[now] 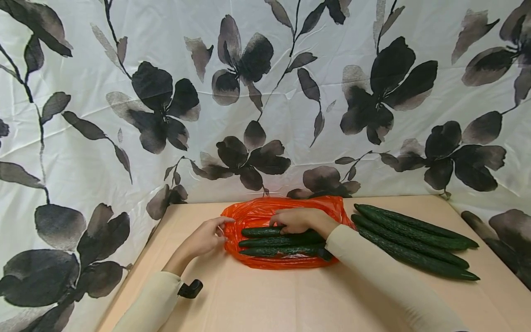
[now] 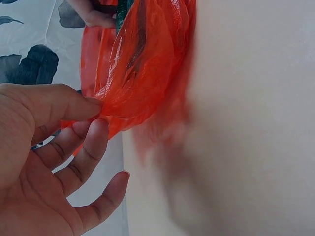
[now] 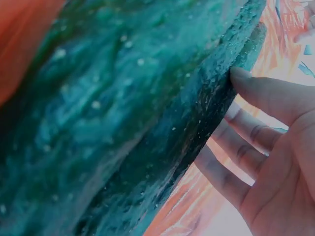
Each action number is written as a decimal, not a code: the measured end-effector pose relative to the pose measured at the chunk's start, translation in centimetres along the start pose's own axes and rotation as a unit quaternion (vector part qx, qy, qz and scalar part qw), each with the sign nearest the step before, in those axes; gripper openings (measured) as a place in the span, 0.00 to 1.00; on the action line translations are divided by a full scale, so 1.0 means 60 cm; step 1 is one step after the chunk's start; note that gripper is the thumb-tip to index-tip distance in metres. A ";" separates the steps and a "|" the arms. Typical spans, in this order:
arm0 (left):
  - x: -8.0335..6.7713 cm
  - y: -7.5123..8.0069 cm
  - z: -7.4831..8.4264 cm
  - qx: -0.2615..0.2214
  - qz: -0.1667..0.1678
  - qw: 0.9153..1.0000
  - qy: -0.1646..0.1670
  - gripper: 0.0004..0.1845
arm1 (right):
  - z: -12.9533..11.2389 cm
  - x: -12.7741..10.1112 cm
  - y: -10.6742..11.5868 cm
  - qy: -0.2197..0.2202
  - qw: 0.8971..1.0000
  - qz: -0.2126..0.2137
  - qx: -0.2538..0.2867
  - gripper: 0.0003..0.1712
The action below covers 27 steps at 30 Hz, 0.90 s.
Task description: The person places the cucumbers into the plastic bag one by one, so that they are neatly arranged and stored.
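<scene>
Three dark green cucumbers lie side by side on an open red plastic bag (image 1: 286, 263). At the bag's left end, my left hand (image 1: 209, 237) pinches its thin edge between thumb and forefinger; the other fingers are spread, as the left wrist view shows. My right hand (image 1: 296, 220) reaches over the bag's far side to the farthest cucumber (image 1: 260, 232). In the right wrist view the thumb (image 3: 266, 93) rests on the cucumber's side while the other fingers pass behind it, their tips hidden. The middle cucumber (image 1: 269, 241) and nearest cucumber (image 1: 265, 251) run partly under the right forearm.
Several more long cucumbers (image 1: 415, 240) lie in a slanting row on the table right of the bag, partly behind the right sleeve. The pale table (image 1: 249, 299) meets a white cloth with dark flowers (image 1: 307, 115) at its back and sides.
</scene>
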State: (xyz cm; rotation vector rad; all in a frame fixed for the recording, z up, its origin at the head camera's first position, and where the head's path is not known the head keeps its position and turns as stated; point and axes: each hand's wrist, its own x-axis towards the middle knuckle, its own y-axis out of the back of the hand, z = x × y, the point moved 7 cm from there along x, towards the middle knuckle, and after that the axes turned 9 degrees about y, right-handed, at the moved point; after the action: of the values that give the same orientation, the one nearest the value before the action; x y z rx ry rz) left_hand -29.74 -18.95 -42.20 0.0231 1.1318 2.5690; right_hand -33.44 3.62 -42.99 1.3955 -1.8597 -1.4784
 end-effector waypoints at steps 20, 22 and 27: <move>0.001 -0.001 0.004 -0.005 0.002 1.000 0.007 0.30 | 0.001 -0.066 0.043 0.025 0.999 0.037 -0.007 0.20; 0.001 0.000 0.003 -0.006 0.004 1.000 0.009 0.29 | 0.003 -0.076 0.049 0.018 0.999 0.046 -0.003 0.21; 0.003 0.000 0.000 -0.007 0.007 1.000 0.013 0.30 | 0.014 -0.088 0.048 0.000 0.999 0.039 0.006 0.23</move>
State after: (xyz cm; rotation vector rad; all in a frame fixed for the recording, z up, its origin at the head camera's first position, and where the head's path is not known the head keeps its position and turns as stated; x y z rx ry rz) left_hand -29.93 -18.89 -42.19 -0.0065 1.1276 2.5968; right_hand -33.16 8.44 -39.30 1.3123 -1.9027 -1.4314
